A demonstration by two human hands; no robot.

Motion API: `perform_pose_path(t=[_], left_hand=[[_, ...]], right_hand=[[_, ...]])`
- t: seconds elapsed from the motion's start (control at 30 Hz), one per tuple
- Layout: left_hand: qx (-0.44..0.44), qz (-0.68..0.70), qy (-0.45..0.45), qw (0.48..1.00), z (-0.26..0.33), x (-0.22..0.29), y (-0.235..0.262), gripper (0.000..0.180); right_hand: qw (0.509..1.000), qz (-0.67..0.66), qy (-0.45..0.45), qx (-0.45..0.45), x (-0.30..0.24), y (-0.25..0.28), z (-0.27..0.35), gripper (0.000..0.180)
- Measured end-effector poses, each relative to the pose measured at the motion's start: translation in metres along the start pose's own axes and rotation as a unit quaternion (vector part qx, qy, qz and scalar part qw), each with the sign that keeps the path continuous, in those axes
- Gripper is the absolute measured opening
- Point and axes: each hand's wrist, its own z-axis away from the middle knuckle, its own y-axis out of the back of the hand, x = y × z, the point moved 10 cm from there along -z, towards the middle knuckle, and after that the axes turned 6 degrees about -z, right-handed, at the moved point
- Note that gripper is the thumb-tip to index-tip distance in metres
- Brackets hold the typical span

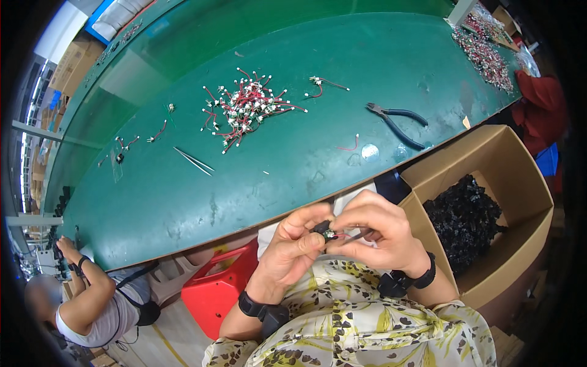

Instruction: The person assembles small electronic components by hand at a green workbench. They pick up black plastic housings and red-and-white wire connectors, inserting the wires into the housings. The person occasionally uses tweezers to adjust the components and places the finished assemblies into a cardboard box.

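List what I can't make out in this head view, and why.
All in the head view:
Black part: full shape, partly covered by the left fingers.
Red wire: whether the right fingers grip it; contact too small.
Wire pile: individual pieces, overlapping one another.
Black pieces in the cardboard box: separate shapes, too small and dark.
Person in red: mostly cut off by the dark rim.

The green table (pixel 257 177) has a pale post (pixel 460 12) at its surface's far right corner. Off the near edge, toward the left, a red seat (pixel 211 293) and pale chair (pixel 166 286) stand on pale floor (pixel 182 335).
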Motion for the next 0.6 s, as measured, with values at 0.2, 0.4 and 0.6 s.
perform_pose_path(t=[0.2,0.4,0.6], left_hand=[[0.006,-0.018,0.010,1.000,-0.003,-0.005,-0.004,0.064],[0.035,-0.021,0.007,0.999,0.001,-0.005,-0.001,0.059],[0.114,-0.053,0.007,0.992,0.006,0.001,0.010,0.045]], right_hand=[[1.000,-0.021,-0.021,-0.003,0.009,0.004,0.003,0.044],[0.997,0.061,0.046,-0.005,-0.005,0.005,0.004,0.041],[0.989,0.137,0.050,0.007,-0.016,0.016,0.007,0.039]])
